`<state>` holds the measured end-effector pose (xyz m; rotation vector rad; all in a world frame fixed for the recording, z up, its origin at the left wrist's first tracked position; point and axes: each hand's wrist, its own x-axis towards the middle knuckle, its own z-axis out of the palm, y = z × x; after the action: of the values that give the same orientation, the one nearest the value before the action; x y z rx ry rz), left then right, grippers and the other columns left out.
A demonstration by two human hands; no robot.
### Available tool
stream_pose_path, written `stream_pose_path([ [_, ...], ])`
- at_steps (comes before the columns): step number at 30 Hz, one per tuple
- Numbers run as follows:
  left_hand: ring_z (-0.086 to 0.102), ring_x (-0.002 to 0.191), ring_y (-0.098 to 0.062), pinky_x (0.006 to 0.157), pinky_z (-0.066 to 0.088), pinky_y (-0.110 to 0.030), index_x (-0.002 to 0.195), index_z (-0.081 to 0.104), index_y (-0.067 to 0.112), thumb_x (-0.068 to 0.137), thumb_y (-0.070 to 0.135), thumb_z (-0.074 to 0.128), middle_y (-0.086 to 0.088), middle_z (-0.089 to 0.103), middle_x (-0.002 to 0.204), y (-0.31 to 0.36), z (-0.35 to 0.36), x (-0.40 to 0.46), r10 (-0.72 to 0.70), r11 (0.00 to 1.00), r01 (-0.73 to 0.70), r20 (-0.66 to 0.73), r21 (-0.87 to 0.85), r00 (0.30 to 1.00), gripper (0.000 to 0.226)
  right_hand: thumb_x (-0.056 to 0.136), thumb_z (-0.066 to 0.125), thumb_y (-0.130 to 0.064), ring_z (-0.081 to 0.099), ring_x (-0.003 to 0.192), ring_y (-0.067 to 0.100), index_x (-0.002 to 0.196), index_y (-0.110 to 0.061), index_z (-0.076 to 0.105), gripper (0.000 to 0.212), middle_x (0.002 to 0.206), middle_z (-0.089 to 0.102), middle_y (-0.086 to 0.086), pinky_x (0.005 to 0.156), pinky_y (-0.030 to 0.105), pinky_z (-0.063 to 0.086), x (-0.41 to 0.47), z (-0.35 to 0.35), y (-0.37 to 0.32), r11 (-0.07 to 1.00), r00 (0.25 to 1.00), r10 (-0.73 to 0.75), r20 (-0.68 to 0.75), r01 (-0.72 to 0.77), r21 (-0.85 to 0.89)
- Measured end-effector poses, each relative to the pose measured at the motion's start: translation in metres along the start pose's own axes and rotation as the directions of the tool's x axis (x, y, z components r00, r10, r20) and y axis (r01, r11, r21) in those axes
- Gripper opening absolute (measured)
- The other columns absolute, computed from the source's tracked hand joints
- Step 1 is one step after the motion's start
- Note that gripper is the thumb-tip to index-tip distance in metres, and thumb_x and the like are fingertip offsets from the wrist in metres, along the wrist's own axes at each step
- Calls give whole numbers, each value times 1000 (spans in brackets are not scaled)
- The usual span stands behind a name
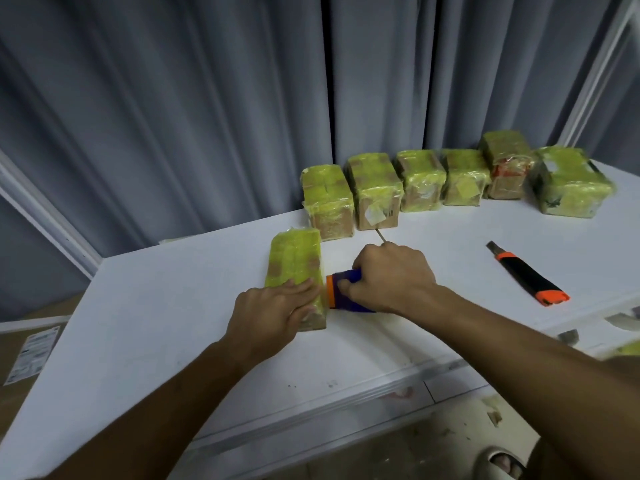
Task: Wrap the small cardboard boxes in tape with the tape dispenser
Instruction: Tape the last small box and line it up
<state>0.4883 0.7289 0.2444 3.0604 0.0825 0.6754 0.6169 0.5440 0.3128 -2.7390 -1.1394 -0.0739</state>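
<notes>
the left hand (277,306) lies flat on the near end of a small cardboard box (296,268), with its fingers straight and pressed together on the yellow-green tape that covers the top of the box. this box lies on the white bench (156,306), not far from the back left corner, with its long side running away from the person. the right hand (391,277) grips the tape dispenser (341,292), fingers curled round its purple body. the orange end of the dispenser touches the right side of the box, near the end where the left hand presses.

along the back edge of the bench, a row of six wrapped boxes (422,181) stands close to the grey curtain (173,98). they are all covered with the same yellow-green tape; the one at the right end (571,183) looks wider than the others, and the fifth one shows some red on its front.

near the right edge of the bench lies a utility knife (526,273), black with orange parts, well apart from both hands. a thin stick (380,234) shows just behind the right hand; i cannot tell what it is.
</notes>
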Motion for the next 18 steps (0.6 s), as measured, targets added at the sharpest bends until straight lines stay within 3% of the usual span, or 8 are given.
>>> stream_pose_path([
  [5, 64, 113, -8, 65, 56, -29, 117, 69, 40, 86, 53, 54, 21, 63, 125, 4, 2, -3, -56, 998, 55, -12, -32, 998, 38, 86, 54, -59, 56, 71, 23, 81, -21, 62, 39, 72, 53, -3, 64, 30, 43, 8, 1, 4, 997, 1000, 12, 21, -13, 71],
  [9, 64, 110, -5, 67, 52, -26, 104, 74, 40, 88, 64, 43, 23, 66, 119, 12, 4, 1, -165, 984, 163, -27, -72, 986, 43, 85, 55, -58, 59, 71, 23, 77, -20, 66, 41, 70, 55, -2, 58, 29, 39, 8, 3, 8, 994, 999, 43, 19, -44, 98],
  [12, 66, 108, -8, 65, 52, -25, 100, 76, 38, 86, 61, 45, 20, 69, 116, 15, 7, 2, -177, 982, 175, -23, -68, 984, 42, 85, 58, -55, 56, 62, 21, 65, -16, 60, 43, 63, 56, 0, 52, 27, 33, 8, 3, 6, 989, 998, 58, -4, -57, 138],
  [15, 67, 108, -13, 66, 54, -28, 101, 77, 32, 86, 55, 50, 16, 70, 116, 17, 10, 2, -170, 984, 169, -14, -53, 985, 39, 85, 57, -55, 58, 64, 21, 69, -17, 63, 42, 64, 58, 0, 53, 27, 36, 7, 4, 5, 987, 998, 64, 4, -64, 149],
  [18, 62, 118, -19, 89, 50, -32, 110, 74, 24, 84, 44, 59, 9, 69, 121, 23, 10, 4, -226, 966, 223, -11, -128, 974, 36, 85, 58, -54, 60, 66, 21, 71, -17, 67, 41, 65, 60, 1, 53, 28, 37, 7, 3, 8, 980, 997, 72, 20, -74, 185],
])
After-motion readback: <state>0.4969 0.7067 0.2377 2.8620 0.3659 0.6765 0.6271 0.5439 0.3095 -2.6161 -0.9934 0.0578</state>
